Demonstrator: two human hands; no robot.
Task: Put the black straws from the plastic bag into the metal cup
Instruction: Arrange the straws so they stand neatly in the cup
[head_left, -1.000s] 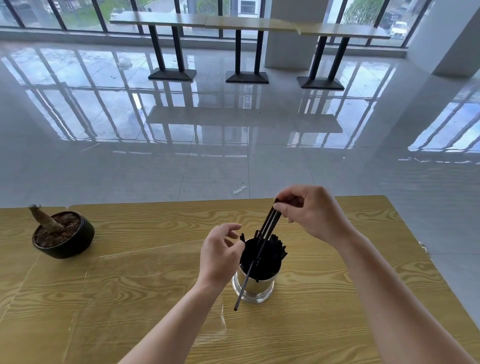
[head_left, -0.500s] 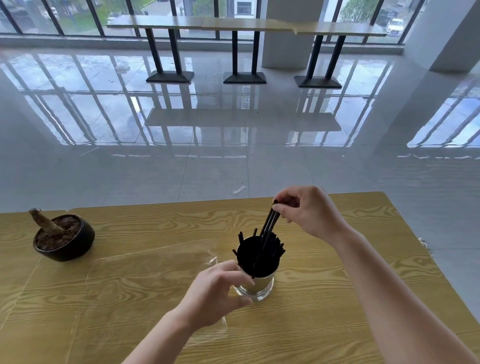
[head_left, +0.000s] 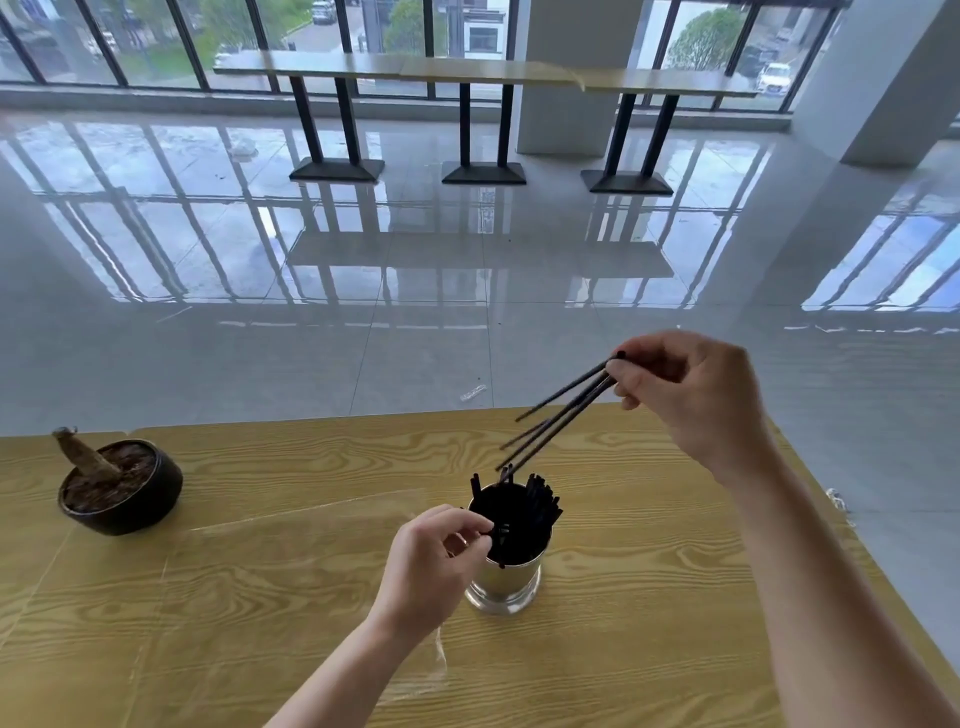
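Observation:
A shiny metal cup (head_left: 506, 584) stands on the wooden table (head_left: 649, 597), packed with several black straws (head_left: 524, 512). My right hand (head_left: 691, 400) pinches the top ends of three black straws (head_left: 556, 421), which slant down and to the left with their lower tips just above the cup's mouth. My left hand (head_left: 431, 561) is at the cup's left rim, its fingertips pinching a black straw that sits in the cup. The clear plastic bag (head_left: 291, 561) lies flat on the table left of the cup and partly under my left forearm.
A dark bowl-shaped pot (head_left: 122, 488) holding a cut stump sits at the table's far left. The table's far edge runs just behind the cup. Beyond it lies a glossy tiled floor, with high tables (head_left: 483, 73) along the windows.
My right hand has lifted its three straws up and to the right, clear of the cup. My left hand has moved from the cup's side up to the straws at its rim.

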